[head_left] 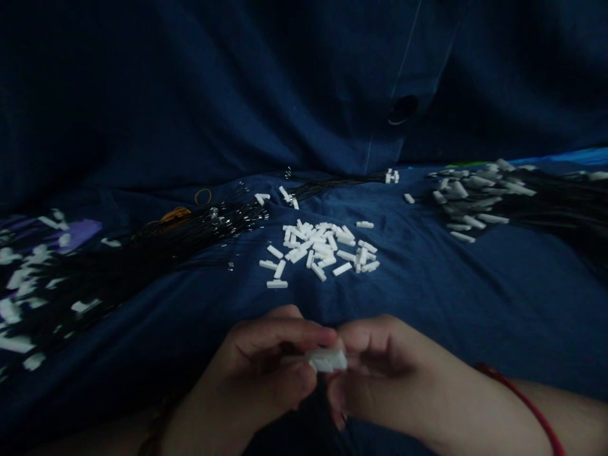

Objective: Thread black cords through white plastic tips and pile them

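Close in front of me, a white plastic connector housing (329,360) sits between my hands. My left hand (259,364) pinches its left end between thumb and index finger. At the other end, my right hand (396,370) has its index fingertip against the housing, with the thumb just below. Dark strands hang beneath the fingers, dim and hard to make out. Beyond my hands lies a loose pile of small white connector housings (318,244) on the dark blue cloth (408,278).
On the left, a bundle of black wires (156,259) carries shiny tips and white connectors. More black wires with white connectors (479,190) lie on the right. A thin wire bundle (337,182) runs behind the pile. Orange bands (175,215) and purple material (83,234) are at the left.
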Tool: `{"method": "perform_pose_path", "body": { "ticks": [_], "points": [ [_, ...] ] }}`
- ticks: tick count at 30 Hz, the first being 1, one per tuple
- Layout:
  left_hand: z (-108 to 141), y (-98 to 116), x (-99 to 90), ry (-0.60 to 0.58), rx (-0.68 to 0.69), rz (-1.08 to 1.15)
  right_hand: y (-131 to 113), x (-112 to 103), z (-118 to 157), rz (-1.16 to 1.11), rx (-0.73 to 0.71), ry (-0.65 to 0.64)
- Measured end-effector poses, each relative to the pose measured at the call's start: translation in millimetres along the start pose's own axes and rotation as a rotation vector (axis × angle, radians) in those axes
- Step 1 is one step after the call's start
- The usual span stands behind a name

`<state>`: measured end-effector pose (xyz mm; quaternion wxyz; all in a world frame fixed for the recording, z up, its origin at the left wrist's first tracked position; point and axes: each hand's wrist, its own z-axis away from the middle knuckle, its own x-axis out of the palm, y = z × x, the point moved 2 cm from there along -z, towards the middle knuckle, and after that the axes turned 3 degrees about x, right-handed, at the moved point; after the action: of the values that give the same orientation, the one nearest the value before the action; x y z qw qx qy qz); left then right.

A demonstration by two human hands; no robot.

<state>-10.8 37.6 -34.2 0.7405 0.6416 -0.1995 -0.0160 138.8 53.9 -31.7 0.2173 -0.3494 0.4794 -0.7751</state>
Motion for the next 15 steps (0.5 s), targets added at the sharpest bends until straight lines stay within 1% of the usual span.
{"method": "perform_pose_path", "body": {
  "ticks": [2, 4, 6, 8, 10, 11, 12, 13, 15],
  "points": [
    [1.1, -0.7, -1.7, 0.004, -0.005, -0.026, 0.7, 0.0, 0.5, 0.032, 0.059, 0.022],
    [1.6, -2.1, -4.2, 0.038, -0.005, -0.02, -1.5, -2.1, 1.6, 0.002, 0.134, 0.053],
    [1.1, -3.9, -6.5, 0.115, -0.03, 0.033, -8.9, -6.3, 4.3, -0.11, 0.172, 0.041],
    [-0.1, -5.8, -7.6, 0.217, -0.097, 0.132, -22.5, -12.2, 8.9, -0.273, 0.137, -0.035],
    [-1.4, -7.3, -7.5, 0.321, -0.17, 0.234, -40.9, -20.1, 15.2, -0.39, -0.002, -0.117],
    [-1.9, -7.6, -7.0, 0.362, -0.192, 0.271, -50.2, -25.2, 18.7, -0.4, -0.093, -0.122],
    [-2.2, -7.6, -6.4, 0.392, -0.201, 0.297, -58.7, -31.1, 22.2, -0.366, -0.179, -0.09],
    [-2.4, -7.4, -5.6, 0.413, -0.206, 0.314, -66.1, -37.5, 25.5, -0.289, -0.262, -0.019],
    [-2.5, -7.1, -4.1, 0.431, -0.212, 0.327, -78.9, -50.5, 32.9, -0.022, -0.457, 0.212]
  ]
}}
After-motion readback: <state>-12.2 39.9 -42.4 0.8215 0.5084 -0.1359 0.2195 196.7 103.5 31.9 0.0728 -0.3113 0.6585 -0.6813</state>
